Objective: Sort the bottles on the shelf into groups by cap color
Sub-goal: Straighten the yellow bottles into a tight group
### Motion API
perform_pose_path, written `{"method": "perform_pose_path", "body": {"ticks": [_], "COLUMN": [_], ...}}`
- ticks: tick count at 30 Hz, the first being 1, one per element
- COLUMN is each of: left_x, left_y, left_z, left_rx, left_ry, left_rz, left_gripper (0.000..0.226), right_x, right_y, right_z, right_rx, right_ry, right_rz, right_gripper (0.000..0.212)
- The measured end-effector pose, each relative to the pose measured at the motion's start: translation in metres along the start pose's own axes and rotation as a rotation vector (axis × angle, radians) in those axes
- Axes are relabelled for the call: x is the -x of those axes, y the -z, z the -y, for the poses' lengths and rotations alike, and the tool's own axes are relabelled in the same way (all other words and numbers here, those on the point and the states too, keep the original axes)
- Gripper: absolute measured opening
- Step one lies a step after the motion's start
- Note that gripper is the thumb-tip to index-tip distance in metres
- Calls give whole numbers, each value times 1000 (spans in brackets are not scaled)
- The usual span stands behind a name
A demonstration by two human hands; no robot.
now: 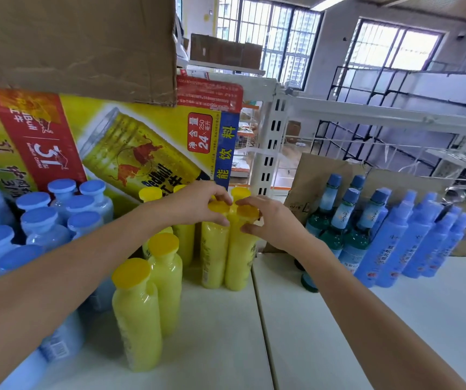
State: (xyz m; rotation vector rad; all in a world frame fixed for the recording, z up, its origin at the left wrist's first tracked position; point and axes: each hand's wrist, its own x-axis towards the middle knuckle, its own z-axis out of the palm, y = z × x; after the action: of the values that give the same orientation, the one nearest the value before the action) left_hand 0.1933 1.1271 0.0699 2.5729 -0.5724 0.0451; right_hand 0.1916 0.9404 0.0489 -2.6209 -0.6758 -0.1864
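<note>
Beyond the nearest yellow bottle [139, 313], left grip [198, 202] pinches one yellow cap [218, 206], right grip [271, 220] the neighbouring cap [248, 211].

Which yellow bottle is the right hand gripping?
The yellow bottle on the right of the touching pair: the right hand pinches its cap. The left hand holds its neighbour; the others are in neither hand.

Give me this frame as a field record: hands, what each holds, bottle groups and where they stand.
left hand: grips cap of yellow bottle
right hand: grips cap of second yellow bottle, touching the first
front yellow bottles: upright, nearer the camera, yellow caps
clear bottles: left, blue caps
green bottles: right, blue caps
blue bottles: far right
shelf: white
carton: yellow, behind the bottles
</note>
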Motion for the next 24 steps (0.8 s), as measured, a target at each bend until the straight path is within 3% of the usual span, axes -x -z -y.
{"method": "perform_pose_path", "body": {"ticks": [3,13,18,24], "left_x": [-2,1,0,-1], "left_y": [-4,8,5,2], "left_z": [-2,0,-3,-10], "left_rx": [-92,68,-36,-123], "left_ry": [0,-25,31,62], "left_rz": [-51,100,-22,-35], "left_gripper": [35,38,37,35], "right_x": [1,-2,4,5], "right_y": [2,-10,-10,-13], "right_z": [0,1,-3,-1], "right_rx": [16,33,-105,-137], "right_ry": [-16,-127,-145,-148], "right_rz": [-13,-115,-27,-72], "right_gripper": [47,54,60,48]}}
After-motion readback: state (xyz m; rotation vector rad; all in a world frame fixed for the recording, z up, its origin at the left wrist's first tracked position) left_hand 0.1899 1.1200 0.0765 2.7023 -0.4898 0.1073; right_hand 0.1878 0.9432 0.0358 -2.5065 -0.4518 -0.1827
